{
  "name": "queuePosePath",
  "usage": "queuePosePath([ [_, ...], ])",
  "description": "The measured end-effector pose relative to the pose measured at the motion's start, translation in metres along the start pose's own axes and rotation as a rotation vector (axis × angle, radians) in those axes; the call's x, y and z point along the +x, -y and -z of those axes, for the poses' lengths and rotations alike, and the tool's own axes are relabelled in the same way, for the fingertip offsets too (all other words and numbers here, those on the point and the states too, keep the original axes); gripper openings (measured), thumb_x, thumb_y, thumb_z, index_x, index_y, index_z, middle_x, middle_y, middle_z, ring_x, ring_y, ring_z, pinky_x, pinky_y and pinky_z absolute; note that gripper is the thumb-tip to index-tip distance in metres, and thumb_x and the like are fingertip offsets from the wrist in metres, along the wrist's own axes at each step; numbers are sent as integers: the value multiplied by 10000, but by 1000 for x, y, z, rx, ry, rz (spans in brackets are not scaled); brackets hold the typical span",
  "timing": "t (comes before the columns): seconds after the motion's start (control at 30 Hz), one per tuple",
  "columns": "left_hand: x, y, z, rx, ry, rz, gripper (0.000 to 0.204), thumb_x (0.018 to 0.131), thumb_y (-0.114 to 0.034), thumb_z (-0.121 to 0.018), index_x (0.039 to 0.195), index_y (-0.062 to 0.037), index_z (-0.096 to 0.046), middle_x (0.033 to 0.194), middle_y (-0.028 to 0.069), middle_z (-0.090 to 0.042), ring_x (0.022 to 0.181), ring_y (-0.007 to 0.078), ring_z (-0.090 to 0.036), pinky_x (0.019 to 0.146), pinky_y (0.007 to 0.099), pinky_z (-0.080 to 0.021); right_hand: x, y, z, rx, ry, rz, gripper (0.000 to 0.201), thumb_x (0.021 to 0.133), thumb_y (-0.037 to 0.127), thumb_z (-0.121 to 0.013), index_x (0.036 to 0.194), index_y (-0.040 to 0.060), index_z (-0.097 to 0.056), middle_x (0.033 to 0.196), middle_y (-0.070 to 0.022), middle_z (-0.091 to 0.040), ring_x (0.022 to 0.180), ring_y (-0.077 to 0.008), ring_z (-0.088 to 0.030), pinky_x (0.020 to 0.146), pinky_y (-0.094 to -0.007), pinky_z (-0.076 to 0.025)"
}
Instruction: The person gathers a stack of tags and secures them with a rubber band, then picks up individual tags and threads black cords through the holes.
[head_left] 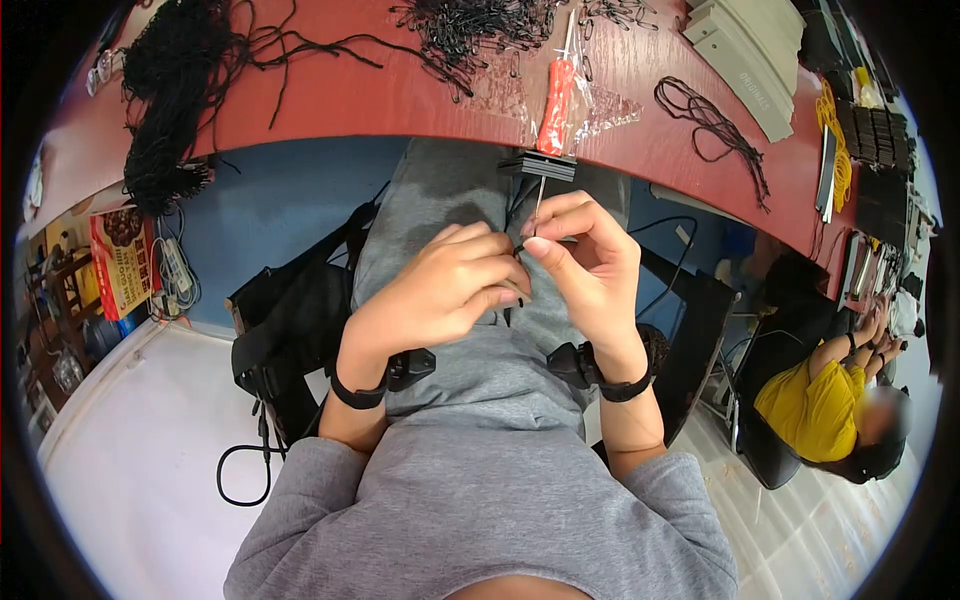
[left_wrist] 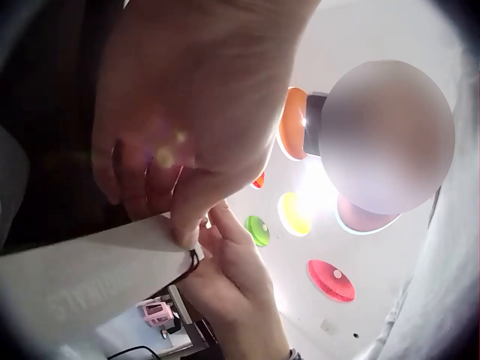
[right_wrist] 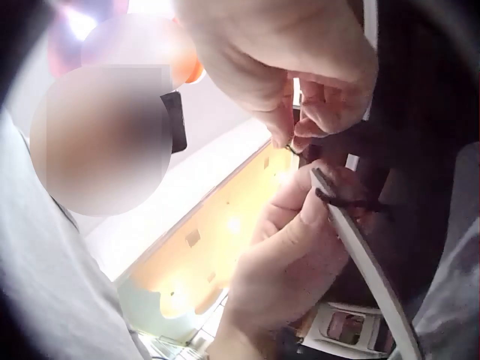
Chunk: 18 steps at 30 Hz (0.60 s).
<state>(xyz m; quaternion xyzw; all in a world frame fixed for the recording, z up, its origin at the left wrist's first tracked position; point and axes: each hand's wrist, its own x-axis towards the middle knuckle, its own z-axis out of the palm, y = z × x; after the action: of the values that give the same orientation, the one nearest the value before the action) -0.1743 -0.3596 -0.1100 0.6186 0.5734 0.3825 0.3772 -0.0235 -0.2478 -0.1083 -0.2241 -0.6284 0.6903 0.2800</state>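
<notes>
While our left hand and right hand meet over our lap, below the red tabletop edge, both grips pinch a pale card tag threaded with black cord; an orange-handled awl lies above, black cord bundles left; our fingers hide the tag from overhead.

Both forearms drawn in over the lap, left hand curled with fingertips pinched together, right hand facing it, thumb and forefinger pinched, knuckles nearly touching.
</notes>
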Motion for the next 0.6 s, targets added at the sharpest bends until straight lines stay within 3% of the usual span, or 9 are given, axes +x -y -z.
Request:
queuePosePath([
  [0.03,0,2,2,-56,12,-47,111,803,-61,-694,908,-36,-669,903,79,-636,868,261,-636,760,350,-498,0,3,2,0,-1,-2,77,859,-2,-688,895,-6,-619,986,-71,-598,758,-76,-560,560,-192,-445],
  [0.1,-4,1,6,-208,38,-1,106,830,-77,-682,916,-21,-652,899,89,-622,864,254,-631,762,346,-494,-1,13,8,271,36,-230,81,876,-3,-674,903,0,-597,982,-99,-600,760,-99,-572,543,-207,-467],
  [0.13,-5,1,8,-359,62,45,114,858,-92,-669,925,-6,-635,894,98,-608,861,247,-626,764,342,-491,-2,13,10,272,36,-231,81,876,-3,-674,903,0,-597,982,-99,-600,760,-99,-572,543,-207,-467],
  [0.2,-6,2,10,-503,79,6,129,894,-114,-646,933,5,-613,902,103,-603,859,231,-621,764,341,-492,-2,12,14,599,45,-234,107,895,12,-661,899,16,-554,977,-120,-603,748,-115,-582,522,-215,-483],
  [0.37,-10,-3,10,-959,148,63,190,988,-175,-561,975,15,-560,940,95,-589,846,195,-608,754,336,-494,-4,24,24,1002,168,-397,251,1003,180,-501,823,6,-477,714,-198,-602,422,-177,-506,359,-250,-405],
  [0.47,-8,-6,7,-944,14,153,189,1005,-191,-541,1015,-3,-542,970,75,-583,880,161,-592,778,305,-478,-11,25,30,882,309,-425,254,1009,179,-484,870,-30,-522,693,-180,-610,433,-167,-522,373,-244,-421],
  [0.5,-8,-6,7,-890,-63,177,185,1007,-193,-540,1023,-9,-542,981,67,-579,898,146,-579,796,288,-464,-9,39,30,612,312,-577,265,1020,165,-446,975,-67,-565,644,-145,-605,437,-147,-538,392,-233,-439],
  [0.53,-7,-6,6,-835,-139,200,181,1008,-194,-539,1032,-15,-541,991,59,-576,916,131,-567,813,272,-450,-5,51,24,432,290,-676,220,1010,115,-468,1071,-61,-584,637,-109,-616,455,-109,-553,413,-217,-452],
  [0.6,-4,-7,4,-797,-174,211,166,1007,-178,-541,1041,-15,-544,992,52,-577,919,119,-558,817,263,-443,-9,52,10,196,152,-644,143,984,71,-524,1077,-20,-584,643,-75,-630,481,-86,-575,428,-207,-455],
])
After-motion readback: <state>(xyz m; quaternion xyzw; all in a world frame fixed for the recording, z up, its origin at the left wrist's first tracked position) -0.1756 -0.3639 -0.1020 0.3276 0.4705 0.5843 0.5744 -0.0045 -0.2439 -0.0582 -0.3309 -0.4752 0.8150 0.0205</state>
